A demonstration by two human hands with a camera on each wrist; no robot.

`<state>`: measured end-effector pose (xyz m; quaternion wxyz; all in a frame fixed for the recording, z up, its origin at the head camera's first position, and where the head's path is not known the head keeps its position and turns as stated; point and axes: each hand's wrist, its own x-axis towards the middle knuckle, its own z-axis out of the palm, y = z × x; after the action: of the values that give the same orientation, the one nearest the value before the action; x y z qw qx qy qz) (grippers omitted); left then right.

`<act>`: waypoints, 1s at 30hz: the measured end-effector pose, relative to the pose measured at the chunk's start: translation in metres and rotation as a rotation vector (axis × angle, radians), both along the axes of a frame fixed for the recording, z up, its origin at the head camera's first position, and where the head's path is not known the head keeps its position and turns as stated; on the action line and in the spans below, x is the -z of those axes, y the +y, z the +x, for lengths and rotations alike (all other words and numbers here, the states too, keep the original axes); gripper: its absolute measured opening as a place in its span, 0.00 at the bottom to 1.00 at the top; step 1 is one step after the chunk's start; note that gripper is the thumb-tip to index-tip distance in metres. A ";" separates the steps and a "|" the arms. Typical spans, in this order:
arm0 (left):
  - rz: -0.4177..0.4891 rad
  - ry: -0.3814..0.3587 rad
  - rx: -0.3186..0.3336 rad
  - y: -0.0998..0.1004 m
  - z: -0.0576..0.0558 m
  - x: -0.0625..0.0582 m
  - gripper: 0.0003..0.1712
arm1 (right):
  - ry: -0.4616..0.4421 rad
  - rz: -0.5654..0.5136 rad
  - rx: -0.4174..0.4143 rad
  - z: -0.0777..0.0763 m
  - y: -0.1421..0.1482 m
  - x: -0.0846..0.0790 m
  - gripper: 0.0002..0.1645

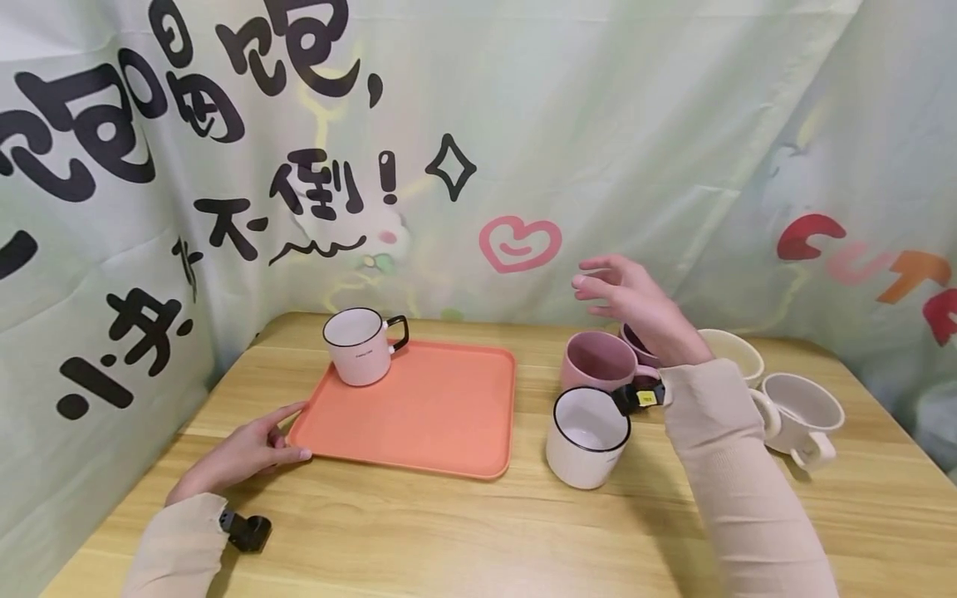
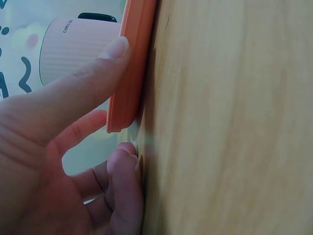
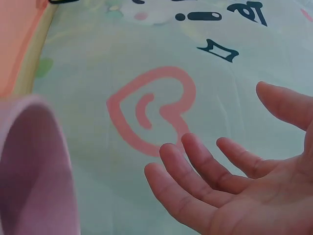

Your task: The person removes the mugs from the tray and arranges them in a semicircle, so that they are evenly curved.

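Note:
My left hand holds the near left corner of an orange tray, thumb on the front edge and index finger along the left side. On the tray's far left part stands a white mug with a black rim and black handle. Above the mugs on the right, my right hand hangs in the air, fingers spread and loosely bent, holding nothing. Below it are a pink mug and a dark purple mug, mostly hidden behind the hand and wrist. A second black-rimmed white mug stands in front of the pink one.
Farther right, a cream mug and a whitish mug stand partly behind the right sleeve. A printed cloth hangs along the back and left of the wooden table.

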<state>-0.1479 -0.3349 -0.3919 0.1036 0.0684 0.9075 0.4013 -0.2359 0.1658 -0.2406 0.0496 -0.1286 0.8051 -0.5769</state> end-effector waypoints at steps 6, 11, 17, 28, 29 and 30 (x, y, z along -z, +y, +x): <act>0.015 -0.009 0.005 0.003 -0.002 0.000 0.51 | -0.027 -0.032 -0.024 -0.004 -0.015 -0.001 0.34; 0.021 -0.007 0.004 0.004 -0.003 0.000 0.52 | -0.026 -0.028 -0.048 -0.007 -0.028 0.001 0.31; 0.000 0.006 0.007 0.001 0.000 -0.001 0.51 | -0.034 -0.041 -0.079 -0.011 -0.051 0.002 0.30; 0.027 -0.009 0.006 0.000 0.001 -0.002 0.51 | -0.065 -0.104 -0.102 -0.017 -0.085 0.011 0.29; 0.028 -0.009 0.008 0.000 0.001 -0.002 0.51 | -0.069 -0.106 -0.101 -0.018 -0.088 0.011 0.28; 0.030 -0.011 0.007 0.001 0.001 -0.002 0.51 | -0.074 -0.108 -0.102 -0.018 -0.090 0.012 0.27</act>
<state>-0.1471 -0.3344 -0.3897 0.1088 0.0708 0.9005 0.4150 -0.2536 0.0755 -0.2529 0.1017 -0.1505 0.7629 -0.6204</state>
